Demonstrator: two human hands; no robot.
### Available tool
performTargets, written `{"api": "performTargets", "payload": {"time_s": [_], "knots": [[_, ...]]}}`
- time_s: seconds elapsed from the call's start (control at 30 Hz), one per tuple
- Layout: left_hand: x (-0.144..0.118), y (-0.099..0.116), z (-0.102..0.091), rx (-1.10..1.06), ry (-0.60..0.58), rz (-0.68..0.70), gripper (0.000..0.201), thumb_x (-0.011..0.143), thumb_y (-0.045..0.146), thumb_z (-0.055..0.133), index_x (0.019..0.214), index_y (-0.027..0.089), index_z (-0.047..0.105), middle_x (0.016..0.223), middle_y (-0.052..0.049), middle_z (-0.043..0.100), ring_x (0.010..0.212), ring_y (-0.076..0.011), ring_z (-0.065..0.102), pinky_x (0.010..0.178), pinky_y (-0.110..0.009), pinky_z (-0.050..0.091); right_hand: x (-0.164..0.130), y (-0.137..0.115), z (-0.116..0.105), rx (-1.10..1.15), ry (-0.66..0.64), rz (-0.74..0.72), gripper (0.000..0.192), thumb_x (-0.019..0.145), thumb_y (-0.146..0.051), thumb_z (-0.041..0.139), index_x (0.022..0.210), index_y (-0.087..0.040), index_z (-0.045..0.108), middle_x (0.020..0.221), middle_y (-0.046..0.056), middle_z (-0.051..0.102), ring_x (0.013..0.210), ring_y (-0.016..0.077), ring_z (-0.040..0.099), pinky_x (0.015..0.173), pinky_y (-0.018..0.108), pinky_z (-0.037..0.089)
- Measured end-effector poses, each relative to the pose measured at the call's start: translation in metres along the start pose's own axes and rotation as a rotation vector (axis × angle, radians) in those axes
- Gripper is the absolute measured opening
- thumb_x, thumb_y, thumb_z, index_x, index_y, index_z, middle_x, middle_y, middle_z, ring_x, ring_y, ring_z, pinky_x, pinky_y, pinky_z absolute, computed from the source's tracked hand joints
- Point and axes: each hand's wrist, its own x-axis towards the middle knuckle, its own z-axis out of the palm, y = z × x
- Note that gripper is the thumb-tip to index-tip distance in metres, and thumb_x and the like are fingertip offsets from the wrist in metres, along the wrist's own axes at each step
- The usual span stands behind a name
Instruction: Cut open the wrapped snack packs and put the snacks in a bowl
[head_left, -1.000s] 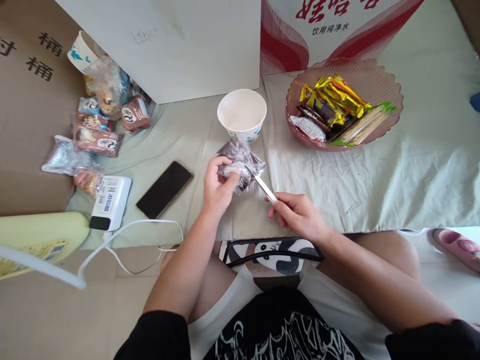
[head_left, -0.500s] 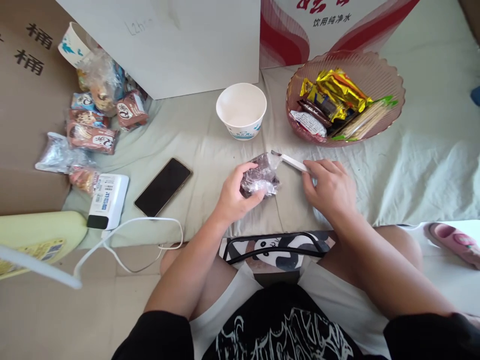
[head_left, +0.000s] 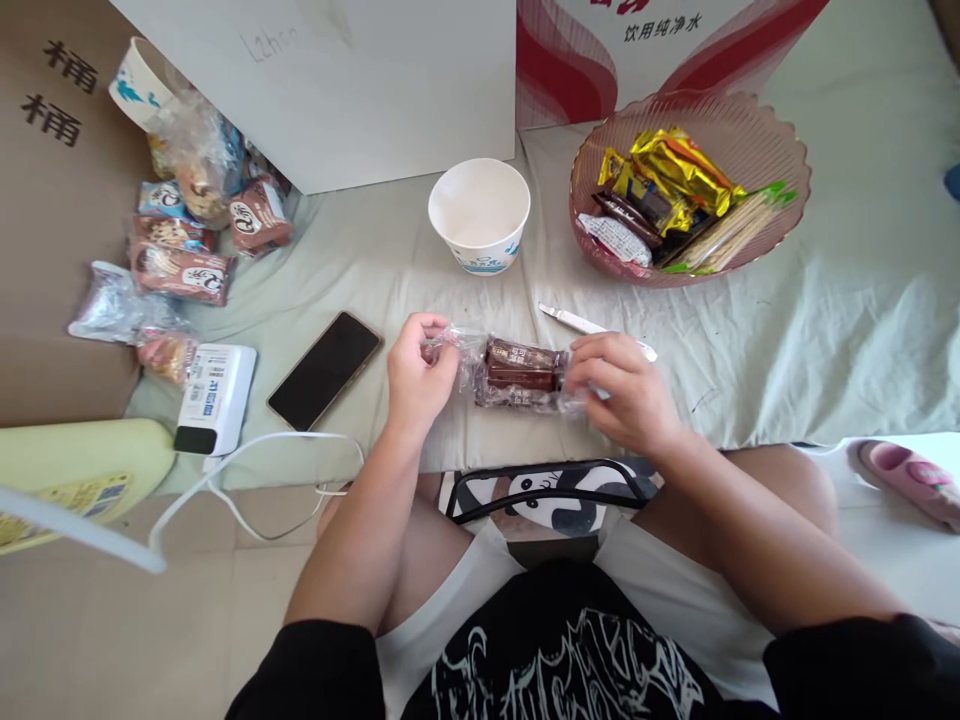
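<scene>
A clear plastic pack of brown-wrapped snacks (head_left: 517,372) is stretched flat between my two hands, low over the pale green cloth (head_left: 825,330). My left hand (head_left: 416,375) pinches its left end. My right hand (head_left: 619,385) grips its right end. A small white-handled knife (head_left: 581,322) lies on the cloth just behind my right hand, touched by neither hand. A white paper bowl (head_left: 480,212) stands beyond the pack.
A pink glass dish (head_left: 780,170) of wrapped sweets sits at the back right. A black phone (head_left: 325,370), a white power bank (head_left: 214,398) with cable, and several snack packs (head_left: 184,270) lie to the left. Cardboard boxes stand behind. A panda-print bag (head_left: 555,492) rests at my knees.
My right hand laid the knife down on the cloth and took hold of the pack's right end. The crumpled pack came lower and now lies spread out between both hands.
</scene>
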Motion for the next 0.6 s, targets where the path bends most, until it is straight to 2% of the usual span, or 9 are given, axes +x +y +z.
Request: {"api": "performTargets", "payload": {"time_s": [0.07, 0.17, 0.23, 0.3, 0.37, 0.43, 0.47, 0.53, 0.6], "knots": [[0.003, -0.005, -0.008, -0.032, -0.019, -0.011, 0.026, 0.073, 0.019, 0.058, 0.098, 0.024, 0.059, 0.085, 0.001, 0.067, 0.060, -0.0134, 0.062, 0.056, -0.028, 0.048, -0.001, 0.007, -0.016, -0.030, 0.040, 0.068, 0.022, 0.089, -0.015, 0.052, 0.075, -0.027, 0.064, 0.091, 0.005, 0.073, 0.103, 0.0268, 0.072, 0.094, 0.049, 0.056], [0.008, -0.013, -0.018, -0.132, -0.070, -0.001, 0.018, 0.077, 0.023, 0.055, 0.094, 0.023, 0.060, 0.085, -0.001, 0.067, 0.064, -0.0153, 0.065, 0.054, -0.029, 0.048, -0.002, 0.009, -0.036, 0.042, 0.134, 0.186, 0.024, 0.082, -0.009, 0.049, 0.079, -0.027, 0.065, 0.102, 0.007, 0.074, 0.115, 0.0303, 0.071, 0.102, 0.056, 0.055], [0.011, -0.015, -0.021, -0.209, -0.064, 0.021, 0.018, 0.087, 0.033, 0.049, 0.091, 0.022, 0.063, 0.089, -0.005, 0.069, 0.075, -0.0189, 0.069, 0.057, -0.030, 0.050, -0.003, 0.003, -0.043, 0.155, 0.306, 0.244, 0.028, 0.082, -0.006, 0.048, 0.087, -0.028, 0.065, 0.104, 0.007, 0.073, 0.117, 0.0297, 0.070, 0.107, 0.059, 0.053], [0.014, -0.012, -0.019, -0.188, -0.082, 0.098, 0.027, 0.091, 0.042, 0.051, 0.097, 0.021, 0.066, 0.101, -0.008, 0.072, 0.094, -0.0233, 0.071, 0.068, -0.033, 0.055, -0.003, -0.006, -0.042, 0.234, 0.412, 0.202, 0.031, 0.088, -0.006, 0.047, 0.096, -0.030, 0.065, 0.102, 0.006, 0.074, 0.114, 0.0267, 0.071, 0.108, 0.056, 0.054], [0.015, -0.005, -0.015, -0.034, -0.177, 0.206, 0.034, 0.082, 0.040, 0.065, 0.110, 0.021, 0.068, 0.118, -0.009, 0.072, 0.111, -0.0265, 0.069, 0.086, -0.038, 0.058, -0.002, -0.015, -0.035, 0.196, 0.292, 0.070, 0.029, 0.094, -0.009, 0.049, 0.106, -0.030, 0.066, 0.108, 0.005, 0.076, 0.115, 0.0247, 0.072, 0.105, 0.050, 0.057], [0.013, 0.003, -0.009, 0.149, -0.291, 0.258, 0.045, 0.075, 0.033, 0.070, 0.118, 0.021, 0.068, 0.125, -0.009, 0.072, 0.115, -0.0271, 0.068, 0.099, -0.041, 0.055, -0.002, -0.022, -0.026, 0.054, 0.037, -0.035, 0.027, 0.096, -0.014, 0.052, 0.113, -0.027, 0.069, 0.116, 0.007, 0.077, 0.111, 0.0245, 0.073, 0.094, 0.043, 0.060], [0.012, 0.006, -0.007, 0.215, -0.327, 0.255, 0.044, 0.075, 0.032, 0.069, 0.118, 0.021, 0.069, 0.123, -0.008, 0.074, 0.113, -0.0264, 0.069, 0.102, -0.041, 0.054, -0.003, -0.024, -0.021, -0.031, -0.081, -0.044, 0.027, 0.097, -0.016, 0.051, 0.115, -0.025, 0.071, 0.115, 0.008, 0.078, 0.104, 0.0240, 0.075, 0.085, 0.040, 0.060], [0.009, 0.010, -0.003, 0.286, -0.340, 0.235, 0.031, 0.080, 0.034, 0.065, 0.107, 0.021, 0.072, 0.111, -0.007, 0.077, 0.102, -0.0242, 0.071, 0.098, -0.039, 0.054, -0.006, -0.026, -0.015, -0.168, -0.242, 0.003, 0.029, 0.100, -0.022, 0.048, 0.111, -0.022, 0.075, 0.102, 0.007, 0.079, 0.079, 0.0200, 0.073, 0.062, 0.033, 0.051], [0.007, 0.011, -0.001, 0.303, -0.311, 0.238, 0.018, 0.085, 0.035, 0.061, 0.091, 0.021, 0.072, 0.095, -0.005, 0.077, 0.090, -0.0222, 0.070, 0.087, -0.036, 0.055, -0.009, -0.027, -0.012, -0.240, -0.335, 0.056, 0.033, 0.102, -0.026, 0.044, 0.105, -0.023, 0.076, 0.088, 0.005, 0.078, 0.062, 0.0153, 0.063, 0.051, 0.031, 0.035]]}}
